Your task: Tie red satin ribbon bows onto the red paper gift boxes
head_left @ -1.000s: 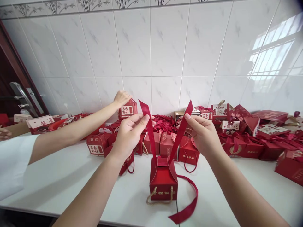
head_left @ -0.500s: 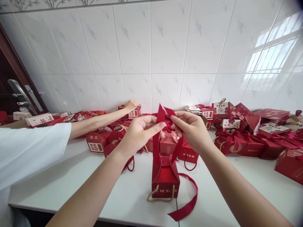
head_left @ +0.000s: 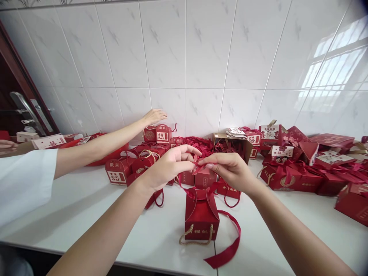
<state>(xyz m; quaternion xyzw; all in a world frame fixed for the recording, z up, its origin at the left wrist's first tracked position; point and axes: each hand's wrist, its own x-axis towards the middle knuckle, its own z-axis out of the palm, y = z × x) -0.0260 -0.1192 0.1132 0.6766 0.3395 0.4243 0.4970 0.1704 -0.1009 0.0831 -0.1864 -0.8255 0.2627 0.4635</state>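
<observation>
A small red gift box (head_left: 201, 218) with gold lettering and a rope handle (head_left: 195, 242) stands upright on the white table (head_left: 149, 249). Red ribbon (head_left: 213, 188) runs up from the top of the box to both hands. Thumb and fingers of my left hand (head_left: 179, 163) pinch the ribbon just above the box. My right hand (head_left: 225, 166) pinches it too, fingertips meeting the left ones. The ends between the fingers are partly hidden. A separate red ribbon piece (head_left: 231, 249) lies curled on the table, right of the box.
Behind my hands stand several red boxes (head_left: 116, 172) and a carton of ribbon (head_left: 244, 149). More boxes (head_left: 310, 180) are heaped at the right. From the left, a co-worker's arm (head_left: 100, 149) reaches over boxes by the tiled wall (head_left: 166, 50).
My hands have come together and lower, bringing the two upright ribbon ends to one point. The co-worker's hand has lifted off a box at the back and drawn slightly left.
</observation>
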